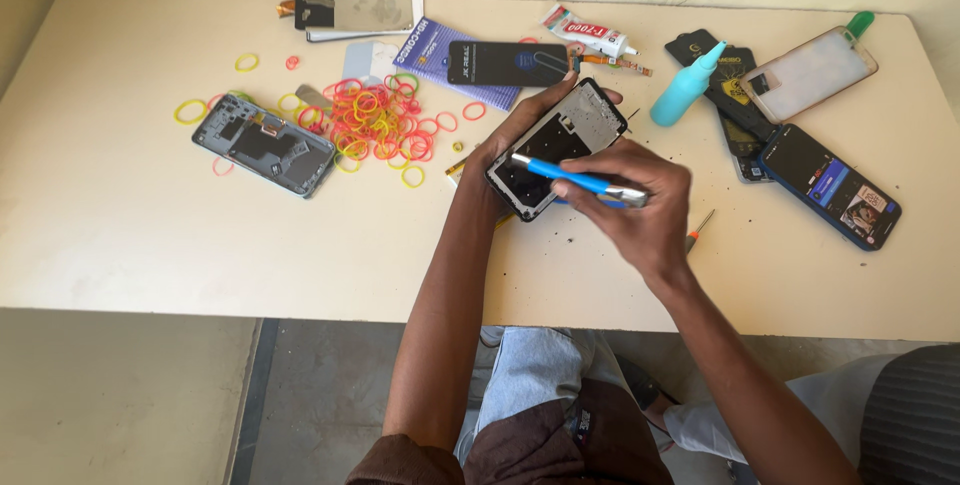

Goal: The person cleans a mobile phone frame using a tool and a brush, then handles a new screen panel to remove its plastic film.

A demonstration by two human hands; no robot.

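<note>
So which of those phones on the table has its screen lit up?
The blue-edged phone at the far right, lying face up with a picture showing. The opened phone on the left shows only its insides.

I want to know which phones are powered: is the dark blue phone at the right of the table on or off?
On. The dark blue phone lies face up with its screen lit, showing coloured pictures.

Looks like a small phone repair bench, pretty informal setup. Just a plain cream table (120, 225) against a cracked wall, and around the hands it's all repair clutter: an opened phone body (264, 144) off to the left by a heap of coloured rubber bands (375, 125), a glue tube (590, 33) and teal squeeze bottle (688, 85) beyond, more phones (830, 185) to the right.
</note>
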